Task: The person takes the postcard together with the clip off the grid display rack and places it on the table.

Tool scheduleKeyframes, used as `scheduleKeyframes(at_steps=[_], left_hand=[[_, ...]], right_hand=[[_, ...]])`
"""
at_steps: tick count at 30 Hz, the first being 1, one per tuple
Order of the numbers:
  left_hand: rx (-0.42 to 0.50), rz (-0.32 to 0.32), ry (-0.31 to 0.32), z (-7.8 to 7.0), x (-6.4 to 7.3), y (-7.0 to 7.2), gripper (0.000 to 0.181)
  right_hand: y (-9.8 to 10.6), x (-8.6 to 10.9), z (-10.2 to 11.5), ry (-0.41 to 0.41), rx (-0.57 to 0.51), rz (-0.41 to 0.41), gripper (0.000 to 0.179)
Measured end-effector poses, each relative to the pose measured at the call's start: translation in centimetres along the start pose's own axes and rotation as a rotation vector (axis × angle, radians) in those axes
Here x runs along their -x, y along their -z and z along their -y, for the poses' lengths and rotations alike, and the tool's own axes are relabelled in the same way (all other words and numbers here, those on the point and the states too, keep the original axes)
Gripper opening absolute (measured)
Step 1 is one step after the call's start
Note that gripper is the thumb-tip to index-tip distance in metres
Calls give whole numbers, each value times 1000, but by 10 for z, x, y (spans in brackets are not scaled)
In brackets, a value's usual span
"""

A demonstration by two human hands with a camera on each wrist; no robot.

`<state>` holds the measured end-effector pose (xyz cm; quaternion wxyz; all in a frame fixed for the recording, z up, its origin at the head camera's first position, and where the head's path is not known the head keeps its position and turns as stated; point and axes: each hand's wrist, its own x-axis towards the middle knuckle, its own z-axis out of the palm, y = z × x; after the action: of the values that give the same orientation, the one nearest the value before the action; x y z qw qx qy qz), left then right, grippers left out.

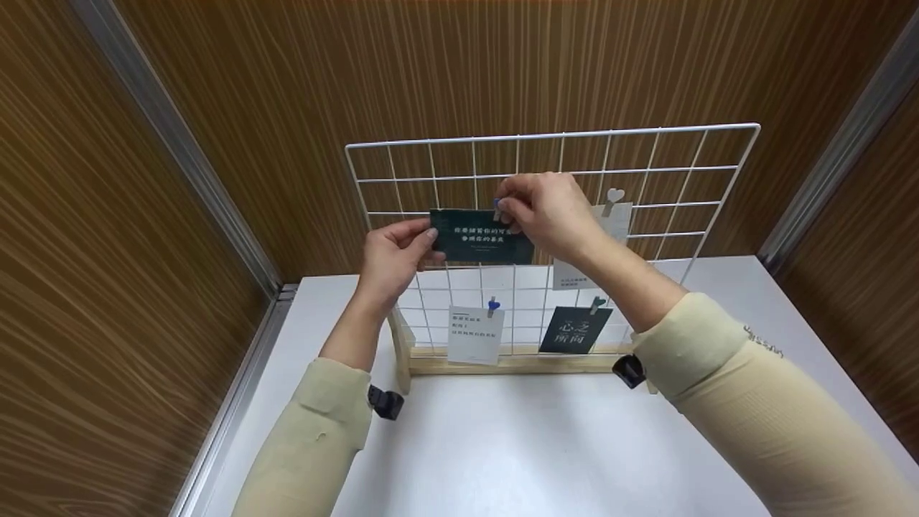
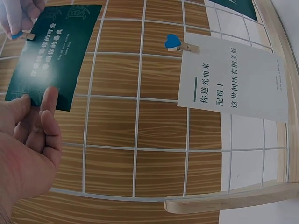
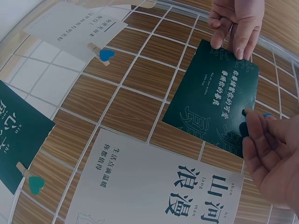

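A dark green card (image 1: 474, 248) with pale lettering lies against a white wire grid rack (image 1: 553, 134). My left hand (image 1: 393, 258) pinches the card's left end between thumb and fingers. At the card's top edge, my right hand (image 1: 553, 212) pinches a small wooden clothespin (image 2: 29, 36) with a blue ornament. In the left wrist view that clothespin sits over the card's edge. Fingers partly hide it in the head and right wrist views.
Lower on the rack hang a white card (image 1: 476, 337) with a blue-heart clip and a dark card (image 1: 576, 330) with a green-heart clip. Behind my right wrist is another white card (image 3: 154, 182), held by a white-heart clip (image 1: 614, 197). The rack's wooden base (image 1: 517, 365) rests on a white table (image 1: 467, 445).
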<state>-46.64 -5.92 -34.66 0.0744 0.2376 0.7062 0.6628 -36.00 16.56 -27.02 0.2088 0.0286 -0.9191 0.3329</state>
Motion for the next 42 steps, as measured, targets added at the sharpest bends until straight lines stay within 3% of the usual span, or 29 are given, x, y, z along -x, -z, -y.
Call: scheduleKeyframes(at_steps=[15,20,30,42], left_hand=[[-20,-7,3,1,-2,-1,22],[-25,3,-2,2,-2,0,22],[3,-15,27,2,-1,3,23],[36,-45,39,1,2,8,23]], right_hand=[[1,2,3,6,32,-51,18],[1,3,0,34,-8,-68,18],[9,5,9,24,-242,-46,13],[9,11,1,-5,-279,5,11]])
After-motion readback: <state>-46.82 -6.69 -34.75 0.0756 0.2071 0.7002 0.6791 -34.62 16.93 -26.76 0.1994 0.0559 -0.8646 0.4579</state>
